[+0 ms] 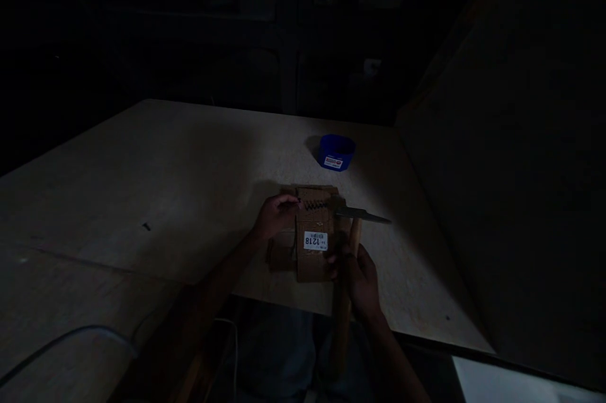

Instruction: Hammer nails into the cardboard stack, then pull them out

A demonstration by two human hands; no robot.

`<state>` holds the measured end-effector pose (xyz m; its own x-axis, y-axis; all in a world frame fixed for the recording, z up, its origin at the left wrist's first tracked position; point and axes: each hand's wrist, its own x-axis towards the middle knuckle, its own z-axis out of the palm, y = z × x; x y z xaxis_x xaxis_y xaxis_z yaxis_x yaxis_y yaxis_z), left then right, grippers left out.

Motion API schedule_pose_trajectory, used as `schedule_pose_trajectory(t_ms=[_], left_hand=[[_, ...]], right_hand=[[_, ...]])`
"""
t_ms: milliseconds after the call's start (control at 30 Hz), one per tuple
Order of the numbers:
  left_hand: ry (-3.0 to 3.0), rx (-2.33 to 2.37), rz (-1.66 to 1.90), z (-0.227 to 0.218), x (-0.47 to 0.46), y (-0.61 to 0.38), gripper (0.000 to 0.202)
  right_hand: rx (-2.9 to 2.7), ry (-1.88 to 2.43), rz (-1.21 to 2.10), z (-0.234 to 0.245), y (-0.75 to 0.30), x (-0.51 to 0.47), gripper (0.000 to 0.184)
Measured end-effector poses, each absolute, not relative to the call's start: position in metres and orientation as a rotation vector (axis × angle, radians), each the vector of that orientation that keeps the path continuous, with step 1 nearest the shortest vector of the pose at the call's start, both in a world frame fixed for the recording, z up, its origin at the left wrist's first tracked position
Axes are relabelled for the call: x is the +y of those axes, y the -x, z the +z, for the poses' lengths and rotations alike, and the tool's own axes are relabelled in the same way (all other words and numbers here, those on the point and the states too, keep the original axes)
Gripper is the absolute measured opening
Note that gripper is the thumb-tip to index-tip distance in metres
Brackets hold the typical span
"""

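My right hand point(360, 273) is wrapped around the wooden handle of a hammer point(355, 235), whose dark metal head is raised over the right side of some folded cardboard point(312, 267). At the cardboard's upper left, my left hand point(277, 215) pinches something small and dark, probably a nail, though its shape is unclear. Just right of those fingertips, a row of several dark nails point(316, 205) stands in the cardboard. Below the row is a white label point(315, 240) printed with 1218, upside down to me.
A blue plastic container point(336, 152) with a white sticker stands behind the cardboard on the pale table point(199, 163). One small dark piece point(146, 226) lies at left, another point(447, 318) at right. A cable point(89, 329) curves across the lower left. A dark panel point(511, 169) rises on the right.
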<state>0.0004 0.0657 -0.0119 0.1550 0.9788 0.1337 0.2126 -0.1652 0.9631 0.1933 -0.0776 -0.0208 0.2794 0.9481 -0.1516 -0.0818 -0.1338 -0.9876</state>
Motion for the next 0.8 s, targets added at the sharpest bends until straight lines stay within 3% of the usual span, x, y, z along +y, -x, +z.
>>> schedule_pose_trajectory(t_ms=[267, 800], left_hand=[[-1.621, 1.138, 1.111, -0.028, 0.075, -0.002, 0.029], [-1.921, 1.05, 1.168, -0.027, 0.077, 0.003, 0.018]], right_hand=[[-0.922, 1.378, 1.135, -0.022, -0.194, -0.077, 0.037], [-0.964, 1.425, 1.115, -0.031, -0.195, -0.078, 0.032]])
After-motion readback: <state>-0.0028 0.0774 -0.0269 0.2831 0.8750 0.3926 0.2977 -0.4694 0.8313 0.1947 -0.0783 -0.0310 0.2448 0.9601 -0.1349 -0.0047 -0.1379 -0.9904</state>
